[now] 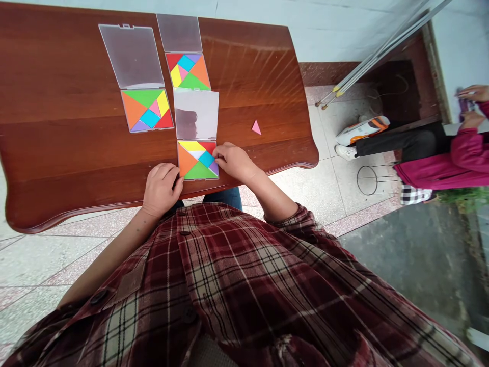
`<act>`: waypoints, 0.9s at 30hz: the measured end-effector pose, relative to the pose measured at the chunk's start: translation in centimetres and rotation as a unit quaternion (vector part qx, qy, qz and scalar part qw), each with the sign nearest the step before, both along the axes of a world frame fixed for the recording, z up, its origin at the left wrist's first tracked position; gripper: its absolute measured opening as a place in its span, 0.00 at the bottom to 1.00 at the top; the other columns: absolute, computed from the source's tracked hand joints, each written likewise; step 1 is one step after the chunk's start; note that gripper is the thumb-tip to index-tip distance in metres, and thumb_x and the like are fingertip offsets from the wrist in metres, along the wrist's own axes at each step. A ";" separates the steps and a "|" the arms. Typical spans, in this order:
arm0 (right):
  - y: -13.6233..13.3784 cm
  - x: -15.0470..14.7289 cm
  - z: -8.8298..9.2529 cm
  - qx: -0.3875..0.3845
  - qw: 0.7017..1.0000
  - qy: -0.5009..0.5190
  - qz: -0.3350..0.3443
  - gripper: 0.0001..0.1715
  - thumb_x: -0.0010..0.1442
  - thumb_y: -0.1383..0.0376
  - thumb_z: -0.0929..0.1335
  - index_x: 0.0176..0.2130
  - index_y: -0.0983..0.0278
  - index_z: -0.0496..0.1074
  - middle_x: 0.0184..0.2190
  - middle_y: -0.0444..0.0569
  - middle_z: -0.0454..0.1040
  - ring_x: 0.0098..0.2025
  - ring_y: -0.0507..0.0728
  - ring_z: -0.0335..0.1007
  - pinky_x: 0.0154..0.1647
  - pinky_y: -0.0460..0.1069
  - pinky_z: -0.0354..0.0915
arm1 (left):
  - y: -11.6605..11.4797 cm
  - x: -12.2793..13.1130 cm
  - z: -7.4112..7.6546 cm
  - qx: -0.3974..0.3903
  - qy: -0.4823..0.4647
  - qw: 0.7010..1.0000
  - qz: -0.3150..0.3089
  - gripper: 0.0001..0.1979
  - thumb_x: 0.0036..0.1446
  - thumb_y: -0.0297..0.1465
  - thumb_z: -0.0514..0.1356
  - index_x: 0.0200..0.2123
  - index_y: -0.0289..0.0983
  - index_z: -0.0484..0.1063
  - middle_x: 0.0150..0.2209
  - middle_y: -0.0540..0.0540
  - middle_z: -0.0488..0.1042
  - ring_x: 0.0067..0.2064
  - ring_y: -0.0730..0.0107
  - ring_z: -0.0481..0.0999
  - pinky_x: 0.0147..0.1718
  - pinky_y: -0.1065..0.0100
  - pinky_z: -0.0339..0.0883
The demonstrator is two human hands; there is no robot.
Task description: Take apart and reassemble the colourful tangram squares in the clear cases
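**Left hand [161,186] and right hand [234,162] at opposite sides of the near case [196,154]**

The left hand's fingers curl at the lower left corner of the near case; whether they grip it, I cannot tell. The right hand has its fingertips bent over the right edge, next to the blue piece [207,159] and purple piece [215,167], and hides part of that side; I cannot tell if it pinches anything. The case lies flat at the front of the bench [76,127], its coloured pieces around a pale gap.

Its open lid [196,120] lies just behind, between it and the far case, whose own lid [179,33] is folded back. Another filled case sits to the left, its lid [132,58] open too. Alone on the wood, right of the near lid, is a pink triangle [256,127], with the right hand between it and the front edge.

Beyond the bench, poles [355,71] slant by the wall. A white and orange bag [362,131] and a wire stand [367,180] are near a seated person in a magenta sleeve [468,155].
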State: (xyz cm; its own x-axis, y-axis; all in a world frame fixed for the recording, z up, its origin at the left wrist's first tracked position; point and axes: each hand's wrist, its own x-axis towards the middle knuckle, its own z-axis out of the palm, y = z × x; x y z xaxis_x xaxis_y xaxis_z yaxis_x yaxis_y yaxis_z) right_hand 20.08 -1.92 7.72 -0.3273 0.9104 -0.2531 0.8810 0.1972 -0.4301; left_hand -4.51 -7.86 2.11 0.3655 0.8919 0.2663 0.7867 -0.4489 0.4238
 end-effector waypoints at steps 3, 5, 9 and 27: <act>-0.2 0.0 -0.5 -0.008 1.000 -0.012 0.003 0.08 0.60 0.70 0.65 0.39 0.64 0.74 0.40 0.51 0.72 0.40 0.57 0.67 0.41 0.49 0.58 | 0.0 0.0 0.0 -0.004 -0.001 1.000 0.001 0.15 0.64 0.36 0.50 0.45 0.35 0.72 0.46 0.38 0.74 0.51 0.53 0.70 0.54 0.52 0.63; -0.3 -0.1 -0.7 -0.008 1.000 -0.011 0.006 0.08 0.60 0.70 0.65 0.38 0.64 0.73 0.39 0.50 0.71 0.39 0.57 0.67 0.40 0.49 0.58 | 0.0 0.0 0.0 -0.002 -0.001 1.000 0.001 0.15 0.64 0.36 0.50 0.45 0.36 0.72 0.46 0.38 0.74 0.51 0.53 0.70 0.54 0.52 0.63; -0.2 -0.2 -0.7 -0.015 1.000 -0.002 0.018 0.07 0.58 0.71 0.66 0.36 0.64 0.73 0.37 0.50 0.71 0.39 0.57 0.66 0.41 0.49 0.58 | 0.0 -0.1 -0.1 -0.001 -0.001 1.000 0.002 0.15 0.64 0.36 0.50 0.45 0.35 0.72 0.46 0.38 0.74 0.51 0.53 0.70 0.54 0.52 0.63; 0.5 -2.2 -0.3 -0.027 0.997 -0.024 0.071 0.25 0.59 0.66 0.71 0.56 0.61 0.70 0.53 0.53 0.68 0.52 0.61 0.68 0.51 0.52 0.63 | 0.0 -0.1 -0.1 -0.009 -0.002 1.000 -0.001 0.16 0.65 0.37 0.50 0.45 0.35 0.72 0.47 0.38 0.73 0.51 0.54 0.70 0.55 0.52 0.63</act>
